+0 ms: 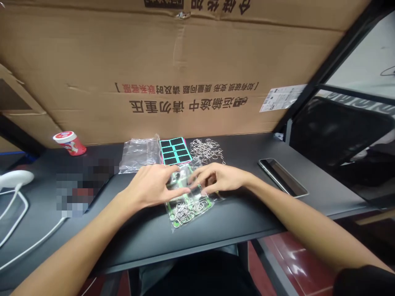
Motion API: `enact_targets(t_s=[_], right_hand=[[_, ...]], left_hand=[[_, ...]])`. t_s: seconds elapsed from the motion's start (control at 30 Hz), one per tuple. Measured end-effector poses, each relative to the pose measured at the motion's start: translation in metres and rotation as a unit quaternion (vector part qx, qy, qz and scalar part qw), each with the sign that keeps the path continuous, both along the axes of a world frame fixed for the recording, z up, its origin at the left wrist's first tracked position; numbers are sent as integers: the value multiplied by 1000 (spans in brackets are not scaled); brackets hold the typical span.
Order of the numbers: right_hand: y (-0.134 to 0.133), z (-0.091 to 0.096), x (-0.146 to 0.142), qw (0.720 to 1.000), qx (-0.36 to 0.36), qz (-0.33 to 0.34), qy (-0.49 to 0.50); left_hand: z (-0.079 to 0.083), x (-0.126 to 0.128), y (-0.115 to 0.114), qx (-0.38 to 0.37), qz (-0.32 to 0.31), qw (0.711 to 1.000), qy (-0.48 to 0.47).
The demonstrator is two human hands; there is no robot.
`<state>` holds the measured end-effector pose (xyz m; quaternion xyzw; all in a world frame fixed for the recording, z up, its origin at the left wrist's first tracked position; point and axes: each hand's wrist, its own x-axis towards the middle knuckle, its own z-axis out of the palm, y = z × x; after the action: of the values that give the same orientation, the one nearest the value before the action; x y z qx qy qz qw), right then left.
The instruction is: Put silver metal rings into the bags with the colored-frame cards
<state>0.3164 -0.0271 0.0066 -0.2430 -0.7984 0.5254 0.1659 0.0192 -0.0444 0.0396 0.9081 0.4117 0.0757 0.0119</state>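
L fingers [176, 193], R fingers [200, 177] narrow, pinching clear poly bag [189, 214] w/ green-edged cards [182, 220] + wire rings [185, 211] inside.

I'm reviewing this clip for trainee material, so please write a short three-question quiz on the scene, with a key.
1. Multiple choice: what are the left hand and right hand both touching? A) a pair of scissors, B) a clear plastic bag, C) a roll of tape.

2. True or false: the phone lies to the right of the hands on the black desk.

3. Short answer: what colour is the edge of the sheet of black squares beside the pile of metal loops?

Key: 1. B; 2. True; 3. Teal
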Motion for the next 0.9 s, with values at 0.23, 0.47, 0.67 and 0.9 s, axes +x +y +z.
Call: enact_targets(t_s=[0.23, 0.47, 0.67, 0.9], right_hand=[[-5, -5, -14, 986, 168, -6, -15], [-4, -7, -18, 977, 212, -6, -20], [-7, -2, -15, 991, 127, -19, -34], [-7, 1, -9, 989, 124, -29, -74]], left_hand=[[-4, 2, 0, -92, -138, 986, -34], [-12, 0, 8, -162, -137, 973, -91], [-13, -3, 12, -135, -173, 965, -142], [-8, -7, 14, -142, -183, 957, -177]])
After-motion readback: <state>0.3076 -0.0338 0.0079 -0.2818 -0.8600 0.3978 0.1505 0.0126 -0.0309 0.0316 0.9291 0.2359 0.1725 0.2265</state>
